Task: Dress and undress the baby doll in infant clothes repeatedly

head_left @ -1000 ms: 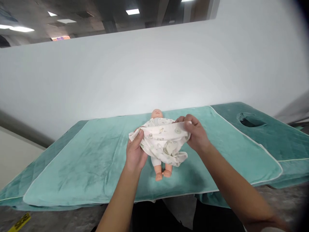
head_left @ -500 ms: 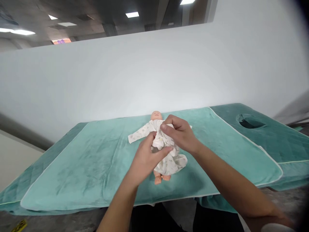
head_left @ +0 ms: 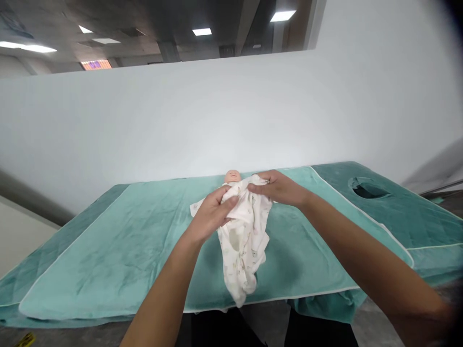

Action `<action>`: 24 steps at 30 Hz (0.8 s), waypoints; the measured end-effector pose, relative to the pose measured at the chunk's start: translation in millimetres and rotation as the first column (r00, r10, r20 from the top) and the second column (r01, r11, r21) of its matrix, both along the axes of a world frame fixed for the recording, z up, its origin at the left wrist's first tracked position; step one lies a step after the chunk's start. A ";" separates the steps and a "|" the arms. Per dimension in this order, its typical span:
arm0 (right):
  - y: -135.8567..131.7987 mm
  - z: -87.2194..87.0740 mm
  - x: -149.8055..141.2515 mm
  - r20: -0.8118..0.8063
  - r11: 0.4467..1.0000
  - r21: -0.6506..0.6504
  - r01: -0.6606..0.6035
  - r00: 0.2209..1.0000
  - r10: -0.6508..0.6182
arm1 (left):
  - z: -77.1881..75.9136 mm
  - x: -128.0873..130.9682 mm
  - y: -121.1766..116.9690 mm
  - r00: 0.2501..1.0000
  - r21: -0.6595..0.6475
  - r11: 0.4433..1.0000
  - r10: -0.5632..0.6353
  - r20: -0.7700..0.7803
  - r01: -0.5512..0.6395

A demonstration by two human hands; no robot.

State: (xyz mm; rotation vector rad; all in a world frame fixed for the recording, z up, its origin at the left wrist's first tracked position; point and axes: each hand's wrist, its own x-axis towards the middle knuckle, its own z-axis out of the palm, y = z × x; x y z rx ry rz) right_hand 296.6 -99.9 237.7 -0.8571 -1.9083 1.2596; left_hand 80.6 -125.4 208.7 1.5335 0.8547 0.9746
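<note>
A pair of white baby pants (head_left: 240,250) with a small print hangs bunched between my two hands, its lower part reaching toward the near edge of the bed. My left hand (head_left: 213,209) is closed on the upper left of the cloth, thumb on top. At the upper right, my right hand (head_left: 277,187) pinches the gathered fabric. Behind the cloth a baby doll (head_left: 232,176) lies on its back, head toward the wall. One sleeve of its printed top (head_left: 195,208) shows at the left; the pants hide its body and legs.
A green towel-like sheet (head_left: 119,250) with a pale border covers the bed. The darker bed cover (head_left: 408,207) has an oval hole (head_left: 369,189) at the right. A white partition wall (head_left: 217,115) rises behind the bed. Yellow tape (head_left: 27,340) marks the floor at lower left.
The pants were stretched sideways, then bunched low over the doll; now they are raised and hang lengthwise. My hands gathered together, then shifted slightly apart and upward. The doll's feet have become hidden.
</note>
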 end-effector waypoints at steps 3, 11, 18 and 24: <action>4.1 -15.3 -0.6 -0.097 0.997 -0.063 0.041 0.994 -0.047 | -3.5 -0.3 -0.2 0.993 0.017 0.998 -0.065 -0.094 0.067; -10.8 -38.2 -11.4 0.134 0.926 -0.207 -0.316 0.928 0.347 | -15.8 4.5 2.7 0.921 -0.111 0.980 0.194 0.339 -0.166; -8.0 -43.9 -10.9 -0.365 0.945 -0.249 -0.213 0.924 0.112 | -21.2 -8.4 -5.3 0.968 -0.186 0.964 -0.154 0.197 0.191; -25.7 -63.4 -30.6 -0.320 0.888 -0.361 -0.284 0.933 0.168 | -26.0 -18.6 8.0 0.971 -0.040 0.990 0.141 0.195 -0.135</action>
